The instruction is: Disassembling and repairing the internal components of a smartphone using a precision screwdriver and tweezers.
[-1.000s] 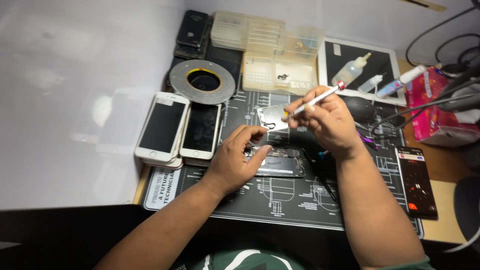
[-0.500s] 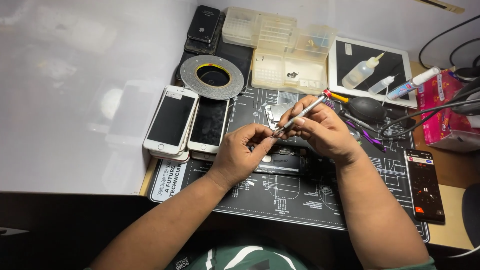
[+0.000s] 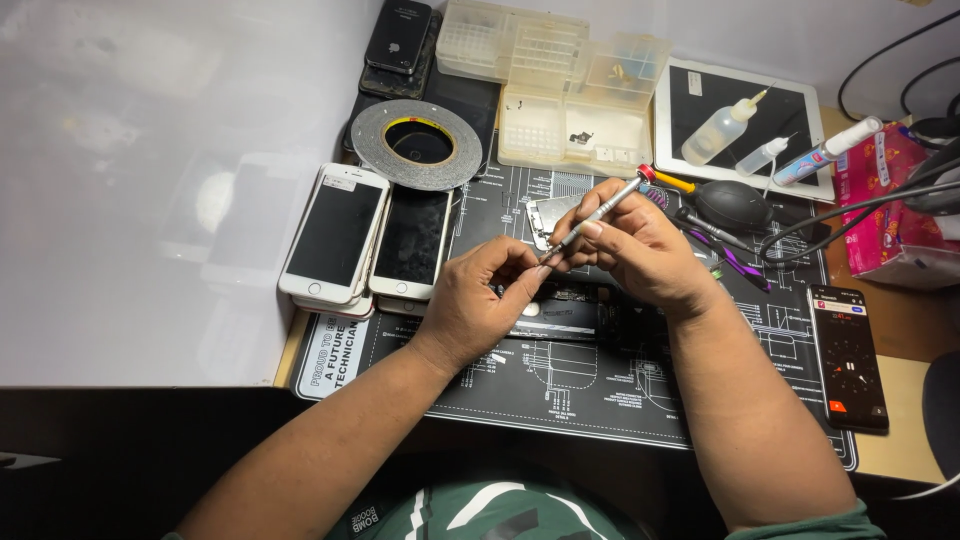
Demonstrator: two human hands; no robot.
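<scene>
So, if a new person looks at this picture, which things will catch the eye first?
First the two hands at the centre: the right hand holds a thin screwdriver, its tip meeting the left hand above an opened phone on the black mat. Next, the white phones stacked at the left, and the tape roll behind them.

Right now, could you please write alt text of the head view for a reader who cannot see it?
Two bare hands meet over an opened phone on a black mat: the right hand holds a thin screwdriver, and the left hand pinches at its tip. Left of them lie two phones and a tape roll; clear parts boxes sit behind.
</scene>
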